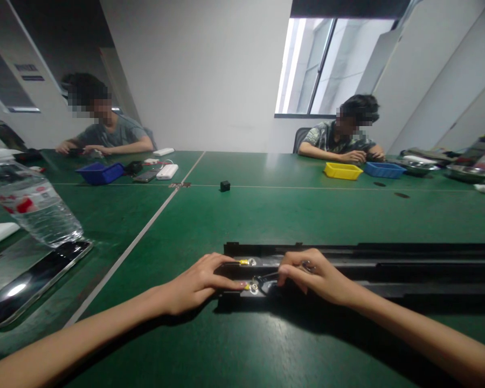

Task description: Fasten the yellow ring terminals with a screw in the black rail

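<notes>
Two long black metal rails [327, 253] lie side by side across the table in front of me. At their left ends are round metal fasteners [254, 287] beside yellow-sleeved wire terminals [243, 262]. My left hand [202, 280] rests over these ends with thumb and index finger spread apart, the thumb pressing by the nearer terminal and the index finger by the farther one. Pinched in my right hand [317, 275] is a small wrench [272, 276], its head against the nearer fastener. The fingers cover part of the wrench's handle.
A phone [36, 280] and a water bottle [36, 199] stand at the left. Farther back are a small black block [225, 186], a blue bin [101, 173], a white power bank [167, 172] and a yellow bin [343, 171]. Two people sit across the table [178, 231].
</notes>
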The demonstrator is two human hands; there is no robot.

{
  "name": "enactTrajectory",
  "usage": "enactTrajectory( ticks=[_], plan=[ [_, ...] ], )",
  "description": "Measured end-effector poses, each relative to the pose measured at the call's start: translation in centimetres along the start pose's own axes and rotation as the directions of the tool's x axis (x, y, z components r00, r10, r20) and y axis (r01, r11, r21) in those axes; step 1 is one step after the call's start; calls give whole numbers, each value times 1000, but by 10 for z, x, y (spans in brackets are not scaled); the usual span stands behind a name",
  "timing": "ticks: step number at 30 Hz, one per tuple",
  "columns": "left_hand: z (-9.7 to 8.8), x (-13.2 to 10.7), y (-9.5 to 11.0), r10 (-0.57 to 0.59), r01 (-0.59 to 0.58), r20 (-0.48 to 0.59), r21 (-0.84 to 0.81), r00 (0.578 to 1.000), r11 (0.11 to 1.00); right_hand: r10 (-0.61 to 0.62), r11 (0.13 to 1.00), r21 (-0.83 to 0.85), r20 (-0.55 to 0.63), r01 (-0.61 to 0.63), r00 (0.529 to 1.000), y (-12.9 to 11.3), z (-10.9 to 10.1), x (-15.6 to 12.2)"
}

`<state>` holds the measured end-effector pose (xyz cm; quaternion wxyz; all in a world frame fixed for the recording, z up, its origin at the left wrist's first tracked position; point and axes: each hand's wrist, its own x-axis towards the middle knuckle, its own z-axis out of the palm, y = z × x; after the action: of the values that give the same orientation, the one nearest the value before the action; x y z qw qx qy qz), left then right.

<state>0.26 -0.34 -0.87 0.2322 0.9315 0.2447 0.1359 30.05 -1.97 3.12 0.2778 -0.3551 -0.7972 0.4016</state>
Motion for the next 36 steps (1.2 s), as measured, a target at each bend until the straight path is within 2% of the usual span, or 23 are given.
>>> enactTrajectory(
  ticks=[23,36],
  plan=[
    [-3,0,2,46,-47,-15,-8,999,999,-13,999,-31,-6,13,1000,1,0,0],
    [-5,-2,2,-31,33,45,-45,999,998,-4,999,-31,6,5,1000,0,-1,-1]
  ],
)
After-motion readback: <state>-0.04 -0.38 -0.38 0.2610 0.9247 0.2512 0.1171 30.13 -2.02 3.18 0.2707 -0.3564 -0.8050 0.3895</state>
